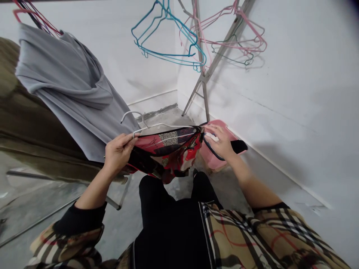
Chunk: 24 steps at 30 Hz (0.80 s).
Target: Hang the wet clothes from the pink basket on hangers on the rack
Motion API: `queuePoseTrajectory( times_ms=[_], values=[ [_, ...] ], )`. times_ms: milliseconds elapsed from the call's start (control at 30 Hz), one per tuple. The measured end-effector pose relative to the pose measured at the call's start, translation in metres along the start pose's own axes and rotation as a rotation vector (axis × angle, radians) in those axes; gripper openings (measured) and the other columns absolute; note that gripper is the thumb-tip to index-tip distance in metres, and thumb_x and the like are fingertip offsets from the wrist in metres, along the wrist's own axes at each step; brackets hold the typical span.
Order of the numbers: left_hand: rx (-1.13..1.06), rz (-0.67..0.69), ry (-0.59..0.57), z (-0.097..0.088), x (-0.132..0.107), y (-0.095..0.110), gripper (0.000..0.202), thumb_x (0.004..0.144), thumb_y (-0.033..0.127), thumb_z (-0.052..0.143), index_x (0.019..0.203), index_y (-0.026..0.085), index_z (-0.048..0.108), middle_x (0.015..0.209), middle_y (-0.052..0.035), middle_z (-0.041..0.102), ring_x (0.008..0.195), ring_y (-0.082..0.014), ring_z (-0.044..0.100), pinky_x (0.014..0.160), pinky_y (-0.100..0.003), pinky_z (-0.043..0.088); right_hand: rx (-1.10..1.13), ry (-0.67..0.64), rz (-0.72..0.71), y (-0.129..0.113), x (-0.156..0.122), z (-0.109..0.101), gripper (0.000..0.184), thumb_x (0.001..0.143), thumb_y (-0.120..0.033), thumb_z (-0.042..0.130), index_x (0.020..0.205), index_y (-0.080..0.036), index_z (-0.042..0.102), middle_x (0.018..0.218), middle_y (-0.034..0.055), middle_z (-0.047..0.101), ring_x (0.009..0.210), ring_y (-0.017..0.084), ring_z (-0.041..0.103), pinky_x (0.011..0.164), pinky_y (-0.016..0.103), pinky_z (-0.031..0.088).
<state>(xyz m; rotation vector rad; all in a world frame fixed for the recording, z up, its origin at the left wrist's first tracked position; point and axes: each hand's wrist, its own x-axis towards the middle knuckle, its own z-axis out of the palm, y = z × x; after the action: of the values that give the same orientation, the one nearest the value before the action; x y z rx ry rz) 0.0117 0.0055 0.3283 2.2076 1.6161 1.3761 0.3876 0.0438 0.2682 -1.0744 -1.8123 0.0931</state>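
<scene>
Two grips hold one red patterned garment (171, 149) stretched between them. The left grip (119, 151) is closed on the garment's left end together with a white hanger (161, 124), whose wire runs along the top edge toward the right grip (221, 142). The right grip is pinched narrow on the garment's right end. Just behind it a pink basin (214, 160) sits on the floor. Beyond the left grip hangs a grey cloth (67, 86), against an olive one (30, 123). Farther up, above both grips, blue hangers (168, 37) and pink hangers (238, 33) dangle from a rack (204, 74).
</scene>
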Motion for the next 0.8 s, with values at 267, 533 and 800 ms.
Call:
queuePoseTrajectory(
  times_ms=[267,533,800],
  values=[
    [0.02,0.024,-0.032,-0.005,0.0,0.005,0.026,0.087,0.037,0.057,0.101,0.023,0.074,0.061,0.0028,0.05,0.056,-0.0104,0.045,0.058,-0.022,0.036,-0.104,-0.113,-0.207,-0.015,0.026,0.012,0.028,0.096,-0.036,0.047,0.11,-0.024,0.069,0.093,0.0062,0.072,0.086,0.019,0.065,0.082,0.037,0.05],
    [-0.023,0.127,-0.072,0.005,-0.004,0.006,0.025,0.089,0.035,0.058,0.096,0.02,0.075,0.059,0.0034,0.048,0.053,-0.0095,0.045,0.054,-0.021,0.037,0.157,-0.054,-0.095,-0.032,0.035,0.016,0.032,0.097,-0.04,0.043,0.092,-0.02,0.067,0.082,0.005,0.072,0.074,0.016,0.067,0.07,0.029,0.051],
    [0.014,0.185,-0.082,0.011,0.007,0.004,0.029,0.087,0.043,0.059,0.098,0.02,0.075,0.063,0.0011,0.056,0.056,-0.0104,0.05,0.056,-0.021,0.039,0.279,-0.401,-0.057,-0.059,0.046,-0.001,0.03,0.095,-0.041,0.048,0.092,-0.019,0.069,0.081,0.0022,0.071,0.072,0.013,0.064,0.068,0.024,0.049]
  ],
)
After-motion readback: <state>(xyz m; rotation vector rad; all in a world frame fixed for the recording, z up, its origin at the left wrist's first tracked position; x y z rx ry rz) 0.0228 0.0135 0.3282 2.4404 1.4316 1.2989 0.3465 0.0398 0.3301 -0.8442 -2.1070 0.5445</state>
